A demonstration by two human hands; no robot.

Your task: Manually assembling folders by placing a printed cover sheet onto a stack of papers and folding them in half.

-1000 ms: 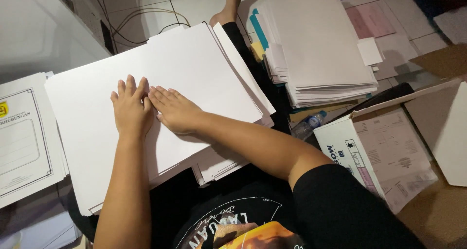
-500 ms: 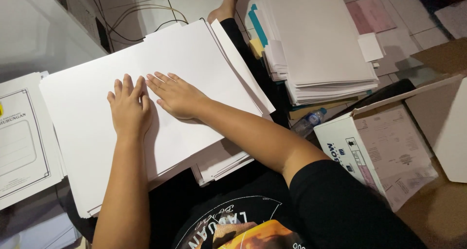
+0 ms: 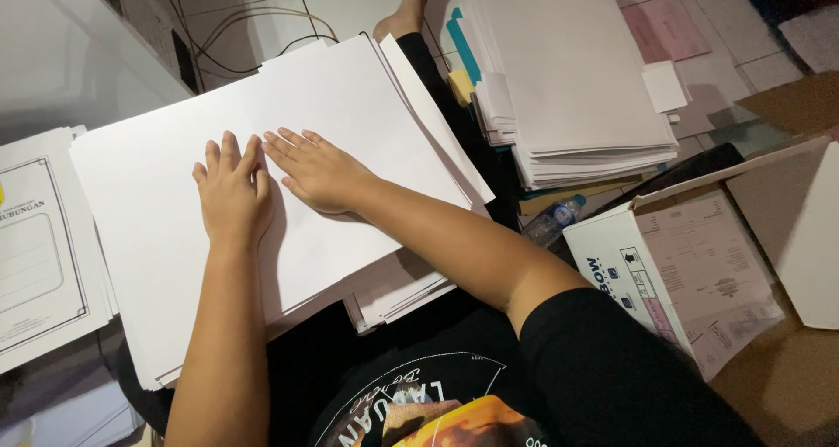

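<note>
A large stack of blank white sheets (image 3: 350, 106) lies across my lap. My left hand (image 3: 232, 194) rests flat on the top sheet, fingers spread and pointing away from me. My right hand (image 3: 319, 172) lies flat beside it, fingers angled to the upper left, its fingertips touching the left hand's index finger. Neither hand grips anything. More white sheets (image 3: 398, 294) stick out from under the stack near my right forearm.
A tall pile of white papers (image 3: 568, 80) with coloured tabs stands at the upper right. An open white cardboard box (image 3: 690, 246) sits at right, a plastic bottle (image 3: 551, 220) beside it. Printed bordered sheets (image 3: 39, 246) lie at left. Cables (image 3: 253, 27) run over the tiled floor.
Both hands have stayed flat on the top sheet, sliding slightly; the right hand's fingers have crept a little toward the left hand.
</note>
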